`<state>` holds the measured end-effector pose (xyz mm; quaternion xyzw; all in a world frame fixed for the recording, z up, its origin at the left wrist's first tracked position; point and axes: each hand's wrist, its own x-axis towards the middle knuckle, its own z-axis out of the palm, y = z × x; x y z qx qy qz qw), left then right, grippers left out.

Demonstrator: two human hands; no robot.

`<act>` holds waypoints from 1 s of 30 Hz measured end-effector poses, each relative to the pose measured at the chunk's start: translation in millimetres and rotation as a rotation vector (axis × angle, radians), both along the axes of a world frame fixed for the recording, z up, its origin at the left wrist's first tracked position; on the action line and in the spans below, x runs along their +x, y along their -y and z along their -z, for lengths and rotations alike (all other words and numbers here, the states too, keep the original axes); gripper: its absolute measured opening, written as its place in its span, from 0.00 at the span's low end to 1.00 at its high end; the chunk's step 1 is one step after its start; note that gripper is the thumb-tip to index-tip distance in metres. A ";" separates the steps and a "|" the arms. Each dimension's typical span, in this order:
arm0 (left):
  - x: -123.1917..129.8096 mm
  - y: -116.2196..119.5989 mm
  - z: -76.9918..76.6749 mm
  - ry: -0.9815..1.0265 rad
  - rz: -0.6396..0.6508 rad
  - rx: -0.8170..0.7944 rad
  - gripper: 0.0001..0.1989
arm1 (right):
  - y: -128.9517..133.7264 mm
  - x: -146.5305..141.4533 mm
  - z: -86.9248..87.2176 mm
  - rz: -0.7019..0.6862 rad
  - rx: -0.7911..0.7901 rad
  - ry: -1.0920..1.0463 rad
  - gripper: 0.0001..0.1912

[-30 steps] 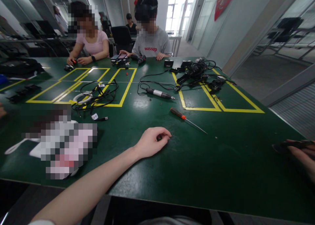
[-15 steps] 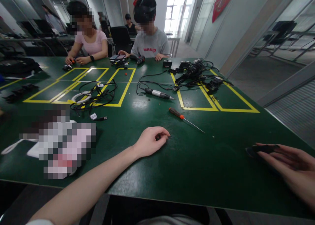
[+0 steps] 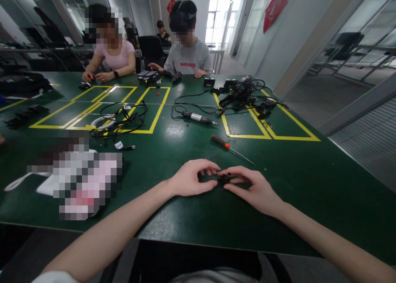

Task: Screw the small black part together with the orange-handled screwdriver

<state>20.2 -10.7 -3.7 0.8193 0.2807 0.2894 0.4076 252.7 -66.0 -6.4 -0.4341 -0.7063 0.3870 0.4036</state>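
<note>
Between my two hands, on or just above the green table (image 3: 192, 217), is a small black part (image 3: 224, 178). My right hand (image 3: 252, 188) has its thumb and fingers closed on this part from the right. Curved around its left side, my left hand (image 3: 194, 178) keeps its thumb and fingertips apart, with nothing visible gripped between them. A screwdriver (image 3: 227, 145) with a dark and orange handle lies just beyond my hands. Farther back rests a black and silver corded pen-shaped tool (image 3: 198, 117).
Coiled cables (image 3: 123, 120) lie at the left, with a pixelated pink and white item (image 3: 95, 184) nearer. Tangled black cables (image 3: 244, 91) are at the back right. Two people sit across the table, near a power drill (image 3: 175, 77). Yellow tape (image 3: 151, 122) marks the surface.
My right hand has come in from the far right to meet my left hand, bringing a dark object. The fingers of my left hand have spread wider.
</note>
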 end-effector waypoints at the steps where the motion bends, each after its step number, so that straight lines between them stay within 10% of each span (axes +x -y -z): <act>1: -1.1 -1.1 -0.8 0.020 0.006 -0.014 0.18 | -7.0 -4.8 0.1 -0.038 0.028 -0.007 0.14; 30: -15.3 -11.0 -13.0 -0.075 -0.002 -0.188 0.13 | -29.3 -21.1 -4.2 -0.141 -0.038 -0.026 0.13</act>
